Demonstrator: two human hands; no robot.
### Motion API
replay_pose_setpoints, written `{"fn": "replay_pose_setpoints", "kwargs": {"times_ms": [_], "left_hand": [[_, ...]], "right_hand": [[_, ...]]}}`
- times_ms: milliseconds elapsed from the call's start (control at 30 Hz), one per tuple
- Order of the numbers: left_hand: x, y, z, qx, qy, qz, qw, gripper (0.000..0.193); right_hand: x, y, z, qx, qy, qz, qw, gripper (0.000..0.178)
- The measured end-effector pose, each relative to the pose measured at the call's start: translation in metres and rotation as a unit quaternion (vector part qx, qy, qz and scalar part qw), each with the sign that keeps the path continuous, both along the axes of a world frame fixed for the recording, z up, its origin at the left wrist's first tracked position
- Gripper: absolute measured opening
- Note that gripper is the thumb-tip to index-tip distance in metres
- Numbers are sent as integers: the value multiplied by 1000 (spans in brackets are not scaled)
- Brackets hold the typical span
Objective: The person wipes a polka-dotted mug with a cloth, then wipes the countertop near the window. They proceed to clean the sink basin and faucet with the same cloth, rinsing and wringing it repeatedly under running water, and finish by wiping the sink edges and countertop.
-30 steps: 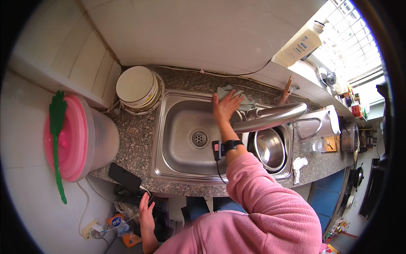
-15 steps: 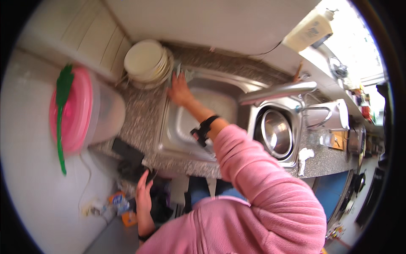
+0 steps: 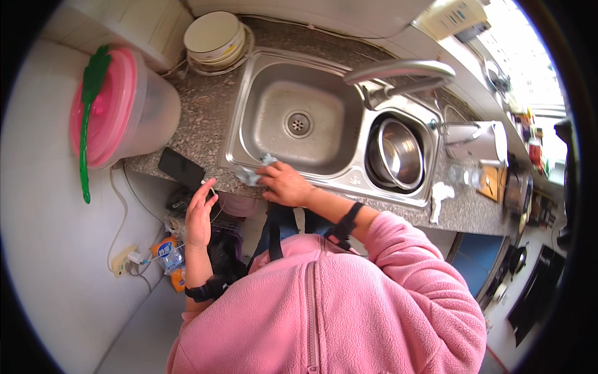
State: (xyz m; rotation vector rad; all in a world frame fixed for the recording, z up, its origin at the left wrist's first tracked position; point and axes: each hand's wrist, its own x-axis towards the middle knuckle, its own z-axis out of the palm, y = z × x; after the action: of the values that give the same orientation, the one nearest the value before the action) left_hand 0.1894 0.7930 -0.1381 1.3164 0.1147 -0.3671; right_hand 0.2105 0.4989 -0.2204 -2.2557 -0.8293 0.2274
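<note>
My right hand (image 3: 286, 184) presses a crumpled grey-blue cloth (image 3: 249, 176) on the front left corner of the steel sink (image 3: 293, 93), where its rim meets the speckled countertop (image 3: 205, 118). Its fingers are closed over part of the cloth. The sink's large basin holds nothing, and its drain shows. My left hand (image 3: 199, 219) is raised at the counter's front edge, fingers stretched out, with nothing in it. Just beyond its fingertips lies a black phone (image 3: 180, 168) with a white cable plugged in.
A pink-lidded tub (image 3: 149, 112) with a green duster-like tool (image 3: 90, 118) stands left. Stacked white enamel dishes (image 3: 213, 34) sit behind. The faucet (image 3: 405, 71) arches over the sink; metal bowls (image 3: 402, 156) fill the small basin. A white crumpled cloth (image 3: 441, 196) lies right.
My right hand has come from the sink's far left corner to its front left corner with the cloth. The view has shifted, and my left hand stays raised and open.
</note>
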Motion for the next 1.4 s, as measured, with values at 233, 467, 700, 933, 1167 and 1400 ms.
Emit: {"fn": "replay_pose_setpoints", "kwargs": {"times_ms": [233,467,700,933,1167,1400], "left_hand": [[36,-19,4,-11,1,-69,998,63],[60,-38,7,-14,7,-127,992,58],[71,-47,6,1,13,-178,984,53],[68,-37,-3,-4,36,-155,987,54],[75,-44,-3,2,39,-183,982,54],[70,-48,2,18,49,-204,978,54]], "right_hand": [[-97,-181,33,-40,83,-140,986,7],[-20,-218,30,-23,10,-368,929,33],[13,-213,-25,-267,-9,-383,885,62],[-125,-160,14,-159,62,-392,904,44],[-42,-223,37,-184,-57,-513,836,13],[76,-295,3,-184,-12,-676,713,39]]}}
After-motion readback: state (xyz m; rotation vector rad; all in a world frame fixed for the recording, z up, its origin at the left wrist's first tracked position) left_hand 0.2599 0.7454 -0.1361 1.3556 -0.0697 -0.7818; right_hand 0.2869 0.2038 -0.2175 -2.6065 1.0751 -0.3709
